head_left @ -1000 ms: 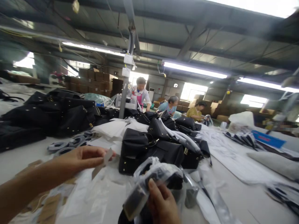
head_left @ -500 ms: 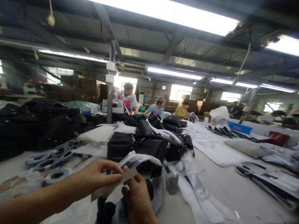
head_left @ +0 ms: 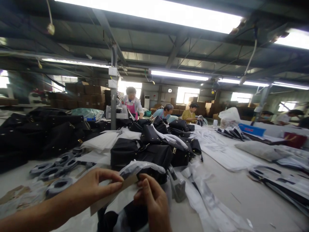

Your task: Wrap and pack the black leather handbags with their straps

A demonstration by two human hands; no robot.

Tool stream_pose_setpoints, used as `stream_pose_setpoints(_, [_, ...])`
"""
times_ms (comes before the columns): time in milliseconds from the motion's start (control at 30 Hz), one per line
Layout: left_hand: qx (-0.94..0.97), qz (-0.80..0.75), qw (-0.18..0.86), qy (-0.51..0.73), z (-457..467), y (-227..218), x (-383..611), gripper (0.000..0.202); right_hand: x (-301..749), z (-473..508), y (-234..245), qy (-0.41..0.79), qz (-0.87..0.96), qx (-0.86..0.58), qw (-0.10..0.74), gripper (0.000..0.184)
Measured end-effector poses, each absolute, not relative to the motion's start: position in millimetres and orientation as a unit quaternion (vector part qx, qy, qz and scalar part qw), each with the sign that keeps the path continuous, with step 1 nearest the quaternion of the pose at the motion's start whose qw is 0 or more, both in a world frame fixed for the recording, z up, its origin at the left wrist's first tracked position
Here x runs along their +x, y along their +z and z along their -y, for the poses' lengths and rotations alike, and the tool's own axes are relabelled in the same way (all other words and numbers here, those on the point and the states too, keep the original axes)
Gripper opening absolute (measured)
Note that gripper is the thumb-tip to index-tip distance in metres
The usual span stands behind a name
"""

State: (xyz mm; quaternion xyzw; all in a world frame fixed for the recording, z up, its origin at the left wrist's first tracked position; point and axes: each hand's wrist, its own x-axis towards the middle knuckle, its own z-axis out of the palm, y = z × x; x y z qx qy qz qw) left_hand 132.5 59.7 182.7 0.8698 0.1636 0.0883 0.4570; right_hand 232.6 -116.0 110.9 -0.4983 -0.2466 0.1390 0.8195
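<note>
A pale, flat strip (head_left: 129, 182), perhaps paper or card, slants between my two hands. My left hand (head_left: 102, 183) pinches it between thumb and fingers, and its lower end hangs past the palm. At the upper right end, the fingers of my right hand (head_left: 154, 199) are pressed together on the strip, beside a small dark bit I cannot make out. Directly below lies a black bag (head_left: 136, 211), partly covered by white wrapping and my hands. A handle in clear plastic (head_left: 145, 166) arches behind the fingers.
Black bags (head_left: 154, 154) are heaped ahead, with more (head_left: 58, 135) at left. Grey wrapped rings (head_left: 59, 185) and white sheets (head_left: 101, 141) lie nearby. Plastic wrapping (head_left: 205, 199) and straps (head_left: 277, 183) spread rightward near a blue bin (head_left: 252, 129). Several people work beyond.
My right hand has turned and shifted a little to the right, its fingers now at the strip's upper end. The left hand keeps its pinch, slightly lower and left.
</note>
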Motion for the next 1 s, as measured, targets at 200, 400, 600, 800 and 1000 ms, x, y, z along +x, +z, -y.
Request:
stream_pose_setpoints(200, [0.853, -0.128, 0.501, 0.072, -63, 177, 137, 0.042, 243, 127, 133, -0.389, 0.612, -0.55, 0.414, 0.034])
stream_pose_setpoints(400, [0.813, -0.107, 0.57, 0.056, -58, 181, 136, 0.044, 259, 122, 153, -0.468, 0.672, -0.472, 0.325, 0.022])
stream_pose_setpoints(600, [0.781, -0.145, 0.606, 0.04, -61, 180, 132, 0.048, 269, 148, 133, -0.371, 0.568, -0.556, 0.481, 0.019])
stream_pose_setpoints(800, [0.757, -0.162, 0.629, 0.068, -75, 163, 133, 0.042, 246, 153, 87, 0.153, 0.306, -0.632, 0.695, 0.052])
stream_pose_setpoints(1000, [0.76, -0.185, 0.617, 0.085, -70, 164, 132, 0.046, 235, 137, 95, 0.251, 0.282, -0.623, 0.685, 0.072])
